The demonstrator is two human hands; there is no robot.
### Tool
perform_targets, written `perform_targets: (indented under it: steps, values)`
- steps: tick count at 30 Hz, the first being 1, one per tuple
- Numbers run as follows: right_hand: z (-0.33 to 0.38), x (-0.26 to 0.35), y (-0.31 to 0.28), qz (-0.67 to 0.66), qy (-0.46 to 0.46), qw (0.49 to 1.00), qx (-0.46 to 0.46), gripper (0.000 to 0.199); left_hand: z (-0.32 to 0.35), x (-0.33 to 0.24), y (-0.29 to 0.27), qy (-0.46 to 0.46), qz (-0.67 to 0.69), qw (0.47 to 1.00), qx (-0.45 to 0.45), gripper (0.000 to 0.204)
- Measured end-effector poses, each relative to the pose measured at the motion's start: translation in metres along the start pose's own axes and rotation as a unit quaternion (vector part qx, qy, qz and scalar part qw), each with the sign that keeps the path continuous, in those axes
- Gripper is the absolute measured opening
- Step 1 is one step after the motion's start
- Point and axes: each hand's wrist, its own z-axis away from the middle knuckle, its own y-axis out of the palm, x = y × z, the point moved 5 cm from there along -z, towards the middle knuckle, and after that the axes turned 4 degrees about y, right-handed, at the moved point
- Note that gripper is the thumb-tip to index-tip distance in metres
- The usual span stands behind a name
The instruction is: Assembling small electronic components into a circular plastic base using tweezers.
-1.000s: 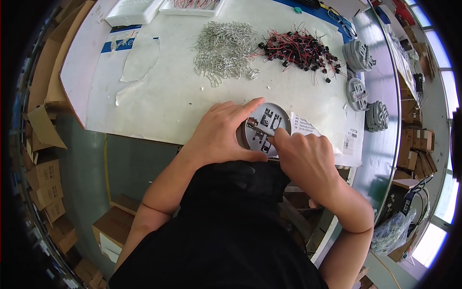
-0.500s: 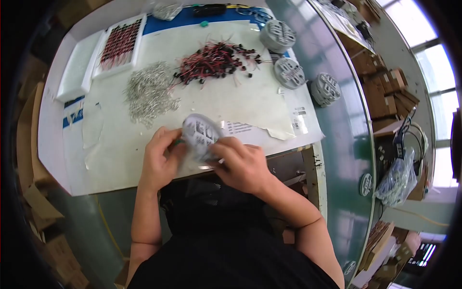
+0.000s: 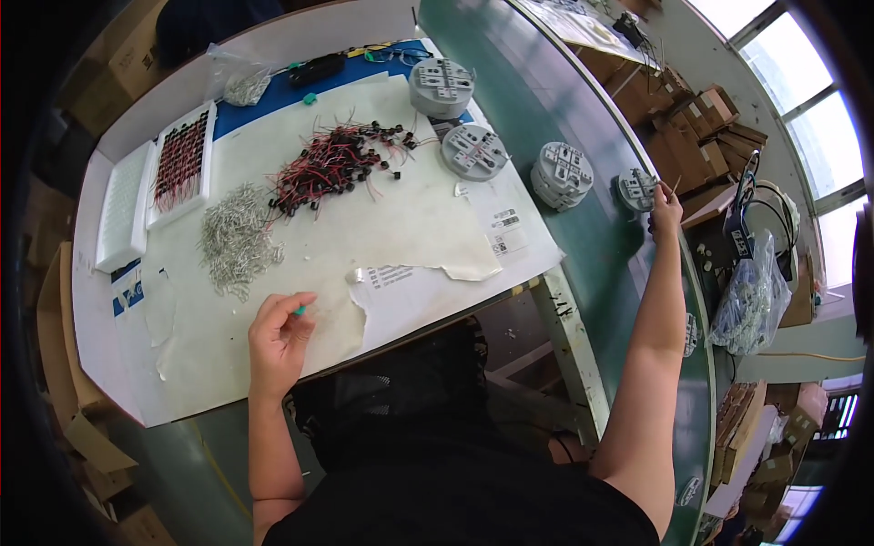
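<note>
My right hand (image 3: 667,215) is stretched far out over the green belt, its fingers closed on the edge of a round grey plastic disc (image 3: 635,189) with raised slots. Over the near part of the table, my left hand (image 3: 276,350) pinches a small green piece (image 3: 299,310) whose kind I cannot make out. Beyond that hand lie a heap of small silvery pieces (image 3: 238,235) and a heap of black parts with red wires (image 3: 337,168). Similar grey discs stand at the table's right: a stack (image 3: 442,88) and a disc (image 3: 474,151) nearer me.
Another stack of grey discs (image 3: 562,176) sits on the green belt (image 3: 510,100). At the far left are a white tray (image 3: 126,207) and a tray filled with black-and-red parts (image 3: 180,164). A clear bag (image 3: 244,88) and a black-handled tool (image 3: 317,70) lie at the back.
My right hand has carried the grey disc from in front of me out to the belt on the right. My left hand has let go of the disc, keeping the green piece. The view has shifted right.
</note>
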Motion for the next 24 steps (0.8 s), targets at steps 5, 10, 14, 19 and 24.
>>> perform_targets:
  steps: [5, 10, 14, 19, 24]
  values:
    - [0.021, 0.017, 0.009, -0.023, -0.07, 0.996, -0.06, 0.057, -0.019, -0.03, 0.024, 0.046, 0.027, 0.998, -0.038, 0.03]
    - [0.176, 0.097, 0.086, 0.074, -0.335, 0.917, 0.202, 0.1, -0.026, -0.032, 0.039, 0.053, 0.005, 0.999, -0.007, 0.032]
    - [0.219, 0.122, 0.092, 0.204, -0.249, 0.932, 0.165, 0.102, -0.02, -0.034, 0.036, 0.058, -0.018, 0.998, 0.002, 0.031]
    - [0.215, 0.117, 0.097, 0.096, -0.243, 0.947, 0.185, 0.098, -0.002, -0.028, 0.013, 0.053, -0.037, 0.997, -0.035, 0.029]
    - [0.28, 0.158, 0.124, -0.043, -0.292, 0.904, 0.308, 0.099, 0.011, -0.03, -0.002, 0.039, -0.046, 0.996, -0.063, 0.029]
